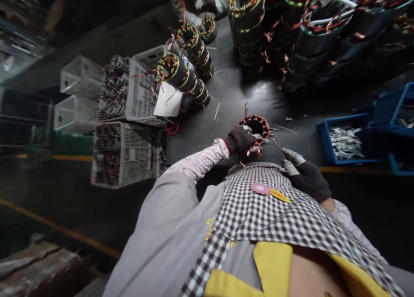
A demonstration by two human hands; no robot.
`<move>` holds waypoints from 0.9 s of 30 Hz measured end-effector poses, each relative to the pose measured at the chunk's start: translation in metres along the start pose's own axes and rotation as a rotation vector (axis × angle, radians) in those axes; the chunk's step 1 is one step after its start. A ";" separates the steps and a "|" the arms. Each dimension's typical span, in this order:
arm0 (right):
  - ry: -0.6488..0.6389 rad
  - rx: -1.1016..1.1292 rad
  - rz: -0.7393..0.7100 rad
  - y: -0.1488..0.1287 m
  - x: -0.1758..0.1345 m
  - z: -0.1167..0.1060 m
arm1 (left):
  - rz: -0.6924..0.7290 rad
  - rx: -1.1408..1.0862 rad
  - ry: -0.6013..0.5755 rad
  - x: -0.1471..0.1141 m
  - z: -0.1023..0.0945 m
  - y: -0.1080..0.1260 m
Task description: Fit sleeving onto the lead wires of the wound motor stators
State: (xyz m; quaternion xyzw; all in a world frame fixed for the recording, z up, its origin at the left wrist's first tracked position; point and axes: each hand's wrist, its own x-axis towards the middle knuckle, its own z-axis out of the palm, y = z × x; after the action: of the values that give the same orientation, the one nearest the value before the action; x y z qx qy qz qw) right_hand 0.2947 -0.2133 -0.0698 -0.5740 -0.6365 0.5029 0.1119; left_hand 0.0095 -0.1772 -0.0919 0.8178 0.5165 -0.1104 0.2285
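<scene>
A motor stator (265, 123) with copper windings and loose wire ends sits on the dark table close in front of my apron. My left hand (242, 141), in a dark fingerless glove with wrapped fingertips, is closed on its near left side, fingers reaching into the ring. Just right of the stator, my right hand (307, 176), gloved the same way, pinches a thin dark rod-like tool (277, 146). The tool's tip points at the stator's right edge; whether it touches the wires I cannot tell.
Stacked stators (247, 29) stand at the back and right, with smaller tilted stacks (186, 79) at left. A blue bin (355, 161) of white pieces is at right. Plastic crates (137, 154) stand left of the table. Red-handled scissors (172, 129) lie near its left edge.
</scene>
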 end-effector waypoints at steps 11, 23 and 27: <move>-0.054 0.014 0.066 0.007 -0.017 0.008 | 0.157 -0.048 0.198 -0.025 -0.013 -0.017; 0.060 0.078 0.158 0.014 -0.032 0.026 | 0.039 -0.005 0.070 -0.009 -0.002 0.006; 0.013 0.085 0.100 0.008 -0.018 0.036 | -0.002 0.024 0.027 -0.003 -0.011 0.011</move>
State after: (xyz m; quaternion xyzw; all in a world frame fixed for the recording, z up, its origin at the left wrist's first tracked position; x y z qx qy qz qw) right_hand 0.2796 -0.2478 -0.0853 -0.6033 -0.5840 0.5308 0.1151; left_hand 0.0177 -0.1784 -0.0784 0.8214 0.5190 -0.1057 0.2118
